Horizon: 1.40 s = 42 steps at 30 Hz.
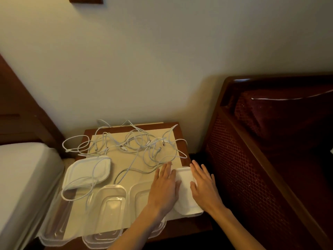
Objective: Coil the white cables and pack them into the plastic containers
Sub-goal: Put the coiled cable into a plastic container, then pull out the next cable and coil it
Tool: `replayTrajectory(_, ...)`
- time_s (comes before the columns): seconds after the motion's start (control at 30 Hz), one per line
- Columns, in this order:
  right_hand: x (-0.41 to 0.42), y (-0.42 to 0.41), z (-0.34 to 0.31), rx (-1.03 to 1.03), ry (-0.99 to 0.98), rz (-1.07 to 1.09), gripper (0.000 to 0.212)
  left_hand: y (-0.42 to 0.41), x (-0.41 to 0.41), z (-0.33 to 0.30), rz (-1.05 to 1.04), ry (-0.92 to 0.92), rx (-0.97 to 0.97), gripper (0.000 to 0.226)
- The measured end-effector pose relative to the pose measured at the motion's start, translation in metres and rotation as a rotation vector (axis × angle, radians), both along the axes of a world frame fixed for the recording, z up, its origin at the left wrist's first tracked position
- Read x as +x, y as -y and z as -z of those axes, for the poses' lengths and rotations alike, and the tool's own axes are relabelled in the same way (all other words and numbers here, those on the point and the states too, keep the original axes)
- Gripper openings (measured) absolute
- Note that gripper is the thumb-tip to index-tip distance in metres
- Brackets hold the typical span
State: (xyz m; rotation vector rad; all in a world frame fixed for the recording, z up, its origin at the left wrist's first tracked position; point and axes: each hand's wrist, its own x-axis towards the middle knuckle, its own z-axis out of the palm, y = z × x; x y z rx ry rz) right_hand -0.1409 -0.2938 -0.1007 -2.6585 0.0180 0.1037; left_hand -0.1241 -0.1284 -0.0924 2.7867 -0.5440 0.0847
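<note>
Nearest, clear containers [110, 201] lay open on the table [182, 230]. Both hands, left hand [164, 186] and right hand [204, 184], pressed straight fingers on a white lid [185, 197], apparently sealing a container. Beyond, the white cables [129, 143] sprawled tangled; coiling one seemed next.

I am looking down at a small dark wooden table [177, 129] set against the wall, with a pale sheet [144, 174] spread flat over most of its top. On that sheet a loose tangle of white cables [129, 143] covers the far half, some loops hanging out past the table's left edge. Along the near edge I see clear plastic containers [110, 208] side by side, a white lid [88, 171] resting tilted at the left with a cable trailing over it, and another white lid [187, 192] at the right corner.
</note>
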Motion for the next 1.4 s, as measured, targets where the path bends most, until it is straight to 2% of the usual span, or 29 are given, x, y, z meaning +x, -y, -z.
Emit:
replayTrajectory(0.07, 0.013, -0.013, -0.011, 0.048, 0.118, 0.005, 0.059, -0.02, 0.012, -0.016, -0.077, 0.133, -0.084, 0.033)
replayTrajectory(0.17, 0.041, -0.043, -0.029, 0.132, 0.27, -0.031, 0.042, -0.056, 0.032, -0.045, -0.24, 0.17, -0.118, 0.024)
replayTrajectory(0.27, 0.074, -0.072, -0.041, 0.159, 0.309, -0.071, 0.034, -0.084, 0.047, -0.061, -0.403, -0.024, -0.074, 0.031)
replayTrajectory(0.37, 0.115, -0.09, -0.042, 0.058, 0.274, -0.057, 0.042, -0.101, 0.058, -0.06, -0.423, -0.228, 0.04, 0.036)
replayTrajectory(0.43, 0.137, -0.093, -0.04, -0.038, 0.216, -0.045, 0.042, -0.105, 0.066, -0.056, -0.423, -0.287, 0.047, 0.028)
replayTrajectory(0.47, 0.148, -0.092, -0.038, -0.079, 0.194, -0.051, 0.036, -0.107, 0.071, -0.055, -0.425, -0.287, 0.017, 0.021)
replayTrajectory(0.57, 0.17, -0.088, -0.049, -0.08, 0.162, -0.048, 0.015, -0.115, 0.089, -0.061, -0.45, -0.156, -0.161, 0.014)
replayTrajectory(0.7, 0.19, -0.092, -0.088, 0.248, 0.219, -0.044, 0.014, -0.13, 0.11, -0.094, -0.492, 0.015, -0.398, 0.016)
replayTrajectory(0.8, 0.193, -0.098, -0.12, 0.416, 0.256, -0.069, 0.014, -0.137, 0.117, -0.125, -0.483, 0.037, -0.474, 0.016)
replayTrajectory(0.9, 0.19, -0.102, -0.145, 0.476, 0.313, -0.07, 0.014, -0.141, 0.123, -0.158, -0.475, -0.052, -0.622, 0.022)
replayTrajectory(1.03, 0.188, -0.103, -0.157, 0.437, 0.257, -0.112, 0.016, -0.146, 0.131, -0.188, -0.549, -0.217, -0.912, 0.025)
replayTrajectory(1.1, 0.179, -0.103, -0.15, 0.36, 0.202, -0.127, 0.037, -0.148, 0.127, -0.186, -0.573, -0.278, -0.925, 0.026)
replayTrajectory(1.17, 0.163, -0.103, -0.133, 0.311, 0.19, -0.072, 0.042, -0.147, 0.118, -0.174, -0.612, -0.342, -0.933, 0.023)
replayTrajectory(1.27, 0.131, -0.104, -0.101, 0.283, 0.035, -0.111, 0.035, -0.145, 0.108, -0.156, -0.635, -0.361, -1.046, 0.009)
replayTrajectory(1.33, 0.115, -0.105, -0.079, 0.217, -0.118, -0.201, 0.047, -0.144, 0.106, -0.153, -0.598, -0.351, -1.191, 0.022)
replayTrajectory(1.4, 0.11, -0.104, -0.059, 0.13, -0.151, -0.245, 0.05, -0.144, 0.108, -0.16, -0.538, -0.337, -1.289, 0.022)
